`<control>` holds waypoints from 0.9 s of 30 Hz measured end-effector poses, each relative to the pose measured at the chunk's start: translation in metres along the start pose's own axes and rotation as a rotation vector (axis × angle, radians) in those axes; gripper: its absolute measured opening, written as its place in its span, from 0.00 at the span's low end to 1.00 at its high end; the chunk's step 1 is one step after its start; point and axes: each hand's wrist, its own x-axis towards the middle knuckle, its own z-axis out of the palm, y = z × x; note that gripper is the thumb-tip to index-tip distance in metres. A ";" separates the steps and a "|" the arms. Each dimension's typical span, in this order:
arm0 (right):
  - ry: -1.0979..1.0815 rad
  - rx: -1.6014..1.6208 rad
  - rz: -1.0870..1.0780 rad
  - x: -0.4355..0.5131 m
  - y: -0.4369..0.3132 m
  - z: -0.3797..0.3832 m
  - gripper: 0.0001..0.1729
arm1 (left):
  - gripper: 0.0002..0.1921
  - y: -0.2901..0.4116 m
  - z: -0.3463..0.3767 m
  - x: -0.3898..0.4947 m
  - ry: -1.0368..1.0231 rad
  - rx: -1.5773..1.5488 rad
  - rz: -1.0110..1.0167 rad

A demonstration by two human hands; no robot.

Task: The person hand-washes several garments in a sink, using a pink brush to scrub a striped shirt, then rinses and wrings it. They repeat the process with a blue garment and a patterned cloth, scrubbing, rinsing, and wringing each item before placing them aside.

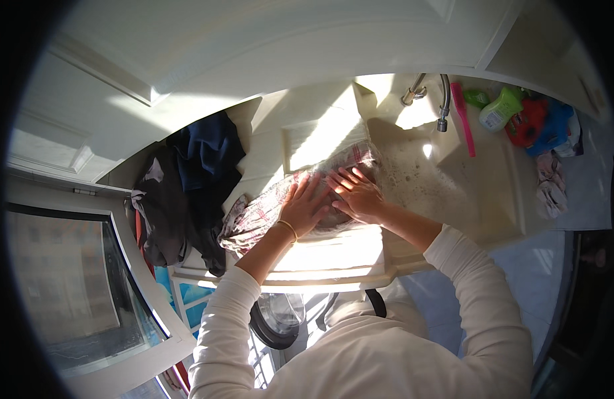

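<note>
A wet checked cloth, white with red and dark lines (261,215), lies bunched across the ribbed washboard part of a pale laundry sink (332,254). My left hand (305,203) rests on the cloth with its fingers spread, a thin bracelet at the wrist. Close beside it, my right hand (357,196) presses flat on the cloth's right part, fingers apart. Neither hand grips anything. Suds lie in the basin (411,174) to the right of the cloth.
Dark garments (207,149) lie at the left. A metal faucet (442,109) stands behind the basin. To its right are a pink brush (464,119), a green bottle (501,109), red and blue packages (528,122), and a crumpled pale cloth (551,184). An open window (87,279) is at left.
</note>
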 end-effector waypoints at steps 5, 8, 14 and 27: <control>0.121 -0.175 0.114 0.120 0.062 0.004 0.37 | 0.30 -0.047 -0.007 0.112 0.090 -0.024 -0.177; -0.024 -0.204 0.189 0.098 0.030 -0.006 0.39 | 0.36 -0.019 -0.001 0.088 0.074 -0.024 -0.184; -0.233 -0.018 -0.062 0.010 0.002 -0.003 0.43 | 0.52 0.028 0.007 -0.012 0.036 -0.193 0.131; -0.006 -0.153 0.029 0.060 -0.042 0.051 0.42 | 0.50 -0.018 -0.012 -0.057 -0.156 -0.156 -0.099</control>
